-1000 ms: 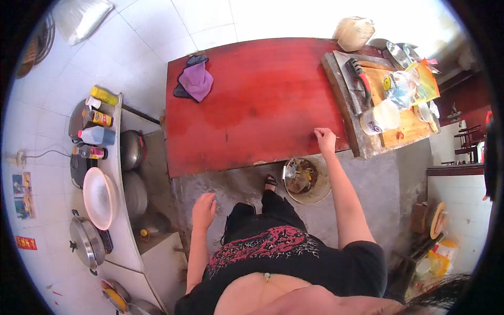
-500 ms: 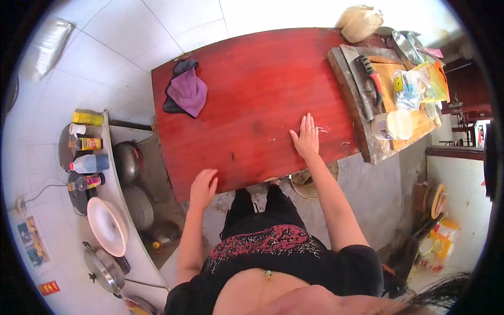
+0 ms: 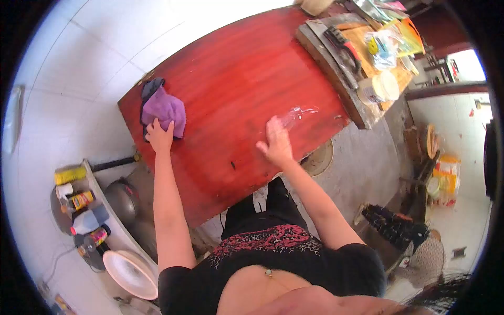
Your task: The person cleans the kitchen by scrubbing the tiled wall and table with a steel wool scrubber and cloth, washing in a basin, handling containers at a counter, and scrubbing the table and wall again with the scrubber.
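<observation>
My left hand point(image 3: 159, 135) reaches the near edge of a purple cloth point(image 3: 165, 109), its fingers apart and touching it. A dark cloth point(image 3: 148, 93) lies partly beneath the purple one, at the left end of the red table point(image 3: 231, 79). My right hand point(image 3: 276, 143) is over the right part of the tabletop, thumb out to the side and fingers stretched, slightly blurred, holding nothing. Just beyond its fingertips, whitish wet-looking streaks point(image 3: 302, 112) mark the red surface.
A thick board point(image 3: 336, 79) at the right carries a knife sharpener point(image 3: 344, 47), a plastic tub point(image 3: 379, 88) and plastic bags point(image 3: 385, 47). Bottles point(image 3: 90, 219) and a pale basin point(image 3: 131, 274) stand on the left shelf. Below the table's front edge is a bucket point(image 3: 320, 157).
My left hand has moved forward from the table's front edge to the purple cloth. My right hand, earlier pinched, has opened and moved left over the tabletop. The view has turned.
</observation>
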Tool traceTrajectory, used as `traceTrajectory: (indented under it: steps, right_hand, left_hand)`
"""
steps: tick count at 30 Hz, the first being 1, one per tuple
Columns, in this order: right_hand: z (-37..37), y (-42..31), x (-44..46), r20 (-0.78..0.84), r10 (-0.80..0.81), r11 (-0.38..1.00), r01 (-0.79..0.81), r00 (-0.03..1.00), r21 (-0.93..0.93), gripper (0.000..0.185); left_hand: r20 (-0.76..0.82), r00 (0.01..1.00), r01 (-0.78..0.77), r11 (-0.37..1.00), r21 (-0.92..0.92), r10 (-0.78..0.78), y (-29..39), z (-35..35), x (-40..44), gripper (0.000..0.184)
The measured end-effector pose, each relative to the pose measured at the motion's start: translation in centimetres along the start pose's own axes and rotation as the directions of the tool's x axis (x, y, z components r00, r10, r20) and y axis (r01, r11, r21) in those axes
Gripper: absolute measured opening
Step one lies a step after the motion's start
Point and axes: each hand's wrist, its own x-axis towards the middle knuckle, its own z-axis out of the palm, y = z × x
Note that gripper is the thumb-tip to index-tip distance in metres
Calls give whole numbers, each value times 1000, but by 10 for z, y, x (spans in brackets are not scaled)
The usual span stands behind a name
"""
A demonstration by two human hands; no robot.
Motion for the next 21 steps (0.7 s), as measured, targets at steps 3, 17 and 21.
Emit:
traceTrajectory:
  steps: [3, 17, 21]
  right_hand:
    - [-13, 5, -49, 153, -229, 972, 215, 961, 98, 78]
    - [-4, -8, 41, 6, -222, 931, 210, 975, 299, 50]
    - [13, 18, 53, -211, -212, 812, 293, 954, 506, 35]
  left_hand:
    - [14, 1000, -12, 999, -41, 13, 1, 12, 3, 36]
    - [480, 873, 488, -199, -850, 90, 59, -97, -118, 27]
    - [436, 900, 401, -445, -801, 26, 45, -150, -133, 40]
